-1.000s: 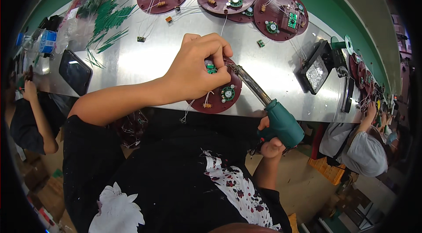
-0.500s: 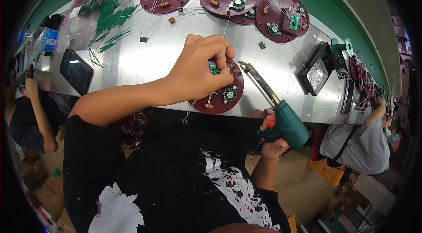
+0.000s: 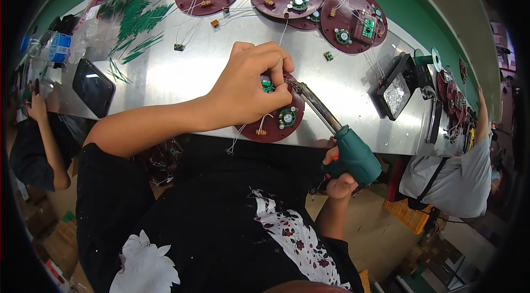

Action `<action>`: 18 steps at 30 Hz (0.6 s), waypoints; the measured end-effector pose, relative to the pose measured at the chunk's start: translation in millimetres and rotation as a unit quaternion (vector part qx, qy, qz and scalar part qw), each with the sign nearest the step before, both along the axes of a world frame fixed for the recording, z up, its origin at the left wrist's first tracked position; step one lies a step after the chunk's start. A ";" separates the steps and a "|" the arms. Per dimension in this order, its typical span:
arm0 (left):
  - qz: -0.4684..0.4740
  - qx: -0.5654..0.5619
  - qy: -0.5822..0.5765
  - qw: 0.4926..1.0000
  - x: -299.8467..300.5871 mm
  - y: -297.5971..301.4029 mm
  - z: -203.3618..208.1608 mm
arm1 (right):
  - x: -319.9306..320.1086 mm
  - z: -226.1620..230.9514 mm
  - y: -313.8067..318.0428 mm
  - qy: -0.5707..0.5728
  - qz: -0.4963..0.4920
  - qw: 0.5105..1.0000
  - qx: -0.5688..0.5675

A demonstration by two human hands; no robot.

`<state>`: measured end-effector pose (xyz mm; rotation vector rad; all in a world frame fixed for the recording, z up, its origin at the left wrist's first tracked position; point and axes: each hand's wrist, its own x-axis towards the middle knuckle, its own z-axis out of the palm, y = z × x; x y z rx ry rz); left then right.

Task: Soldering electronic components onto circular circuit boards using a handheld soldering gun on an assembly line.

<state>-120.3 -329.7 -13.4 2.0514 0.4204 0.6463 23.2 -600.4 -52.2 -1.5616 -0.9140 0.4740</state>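
Note:
A round maroon plastic disc [image 3: 274, 132] with a green circuit board, a small round speaker and thin white wires lies at the table's near edge. Over it bends my left hand [image 3: 256, 80], thumb and fingers pinched together; whatever is between the fingertips is hidden. My right hand [image 3: 338, 182] grips a green soldering gun [image 3: 356, 155] by its handle. The gun's metal tip reaches the disc's upper right part, close beside my left fingertips. Whether the tip touches a wire or the board cannot be made out.
More maroon discs [image 3: 190, 0] with wires line the table's far side. Green wire pieces [image 3: 135, 25], a black phone [image 3: 94, 88] and a plastic bottle [image 3: 59, 47] lie at left. A black tray [image 3: 395, 94] and a solder spool [image 3: 436, 59] stand at right. Co-workers sit on both sides.
The soldering gun has moved left, its tip now at the disc beside my left fingers. My left hand keeps its pinch. At right, a co-worker's arm has risen and reaches farther out.

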 end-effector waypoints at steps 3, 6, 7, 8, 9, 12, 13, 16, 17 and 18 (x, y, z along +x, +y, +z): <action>0.001 0.000 0.000 1.000 0.1 0.5 -0.5 | -0.5 0.2 1.5 0.003 0.008 1.000 0.004; 0.000 -0.007 0.001 1.000 -0.5 0.3 0.6 | 3.0 -2.2 -2.6 0.001 0.010 1.000 -0.005; 0.001 -0.008 0.000 1.000 -0.7 0.2 0.1 | 3.8 -3.1 -3.7 0.000 0.011 1.000 -0.010; -0.002 -0.004 0.000 1.000 -1.0 0.0 -0.8 | 2.6 -3.7 -3.7 -0.001 0.011 1.000 -0.010; -0.004 0.001 -0.001 1.000 -1.2 0.6 -1.6 | 0.3 -5.2 -2.1 0.012 -0.010 1.000 0.017; -0.006 0.007 -0.004 1.000 0.1 1.7 -1.2 | -2.3 -6.6 1.7 0.038 -0.052 0.995 0.071; -0.009 0.007 -0.006 1.000 1.2 1.7 -0.8 | -1.4 -5.3 3.3 0.035 -0.069 0.994 0.073; -0.010 0.008 -0.006 1.000 1.1 1.7 -0.4 | -0.3 -3.4 7.5 0.030 -0.103 0.991 0.080; -0.010 0.008 -0.003 1.000 0.7 1.1 -0.6 | -1.2 -3.5 8.1 0.029 -0.100 0.992 0.077; -0.009 0.008 -0.002 1.000 0.7 0.9 -0.6 | -2.3 -3.6 8.8 0.028 -0.097 0.992 0.073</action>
